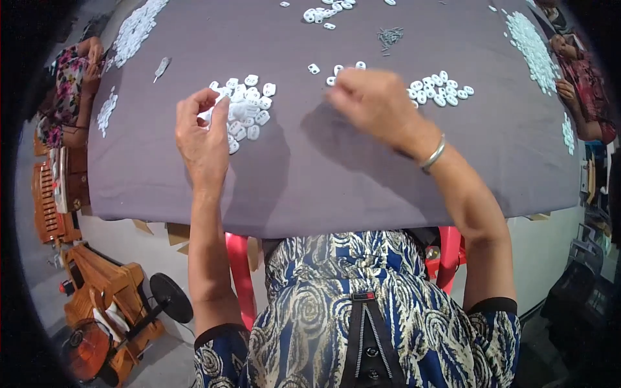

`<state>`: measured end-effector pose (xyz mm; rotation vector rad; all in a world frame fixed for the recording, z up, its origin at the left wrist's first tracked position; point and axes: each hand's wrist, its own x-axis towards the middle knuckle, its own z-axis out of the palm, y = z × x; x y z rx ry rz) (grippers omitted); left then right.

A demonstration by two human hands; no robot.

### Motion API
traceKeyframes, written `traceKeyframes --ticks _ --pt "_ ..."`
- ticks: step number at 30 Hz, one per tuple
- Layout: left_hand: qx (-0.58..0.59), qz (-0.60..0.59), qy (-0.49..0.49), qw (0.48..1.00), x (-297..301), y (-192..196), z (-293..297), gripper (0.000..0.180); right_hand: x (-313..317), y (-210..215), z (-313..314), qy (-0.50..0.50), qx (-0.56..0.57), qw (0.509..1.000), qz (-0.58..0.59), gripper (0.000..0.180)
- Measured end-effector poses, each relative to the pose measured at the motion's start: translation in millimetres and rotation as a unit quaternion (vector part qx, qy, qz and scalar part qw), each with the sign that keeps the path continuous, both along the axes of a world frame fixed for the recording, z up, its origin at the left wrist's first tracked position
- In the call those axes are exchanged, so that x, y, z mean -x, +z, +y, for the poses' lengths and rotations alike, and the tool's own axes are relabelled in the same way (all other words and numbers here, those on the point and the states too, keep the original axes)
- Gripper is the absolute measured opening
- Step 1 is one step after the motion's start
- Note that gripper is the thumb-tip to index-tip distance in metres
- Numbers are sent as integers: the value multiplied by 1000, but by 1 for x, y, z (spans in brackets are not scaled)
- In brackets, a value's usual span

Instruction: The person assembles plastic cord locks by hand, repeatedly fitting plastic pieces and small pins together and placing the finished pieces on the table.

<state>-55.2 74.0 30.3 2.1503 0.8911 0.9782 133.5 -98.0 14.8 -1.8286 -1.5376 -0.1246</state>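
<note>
My left hand point(202, 139) is over the left side of a pile of small white plastic pieces point(251, 111), its fingers curled toward the thumb. White shows between finger and thumb, apparently one small white plastic piece point(206, 117), partly hidden. My right hand point(381, 107), with a bangle at the wrist, is closed above the cloth, its fingertips turned away and slightly blurred; whatever is in it cannot be seen. Just past its knuckles lie a few white oval two-holed pieces point(361, 65). More white oval pieces point(440, 89) form a group to its right.
A grey cloth covers the table point(336, 194). Small dark metal pins point(390, 37) lie heaped farther back, and more white pieces point(318, 14) beyond. A small pointed tool point(162, 68) rests at left. Big white heaps point(532, 52) line both sides, where other people's hands point(568, 90) show.
</note>
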Motion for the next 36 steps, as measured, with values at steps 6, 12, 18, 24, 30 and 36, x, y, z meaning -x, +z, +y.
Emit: traceKeyframes --ticks 6,12,18,24,30,36 --pt "59 -28 -97 993 -26 8 -34 16 -56 25 -22 -27 113 984 137 10" --pt "176 -12 -244 954 -55 -8 -71 13 -49 11 -23 60 137 988 44 13" --pt "233 -17 -219 947 -59 -14 -80 16 -34 15 -16 54 184 981 29 11" --pt "280 -99 -233 926 -61 -23 -82 27 -20 9 -7 73 29 947 310 19" --pt "297 -144 -240 913 -59 -27 -78 34 2 19 -3 47 65 875 478 15" --pt "251 -172 -194 933 -58 -29 -77 28 6 15 -1 31 40 880 472 14"
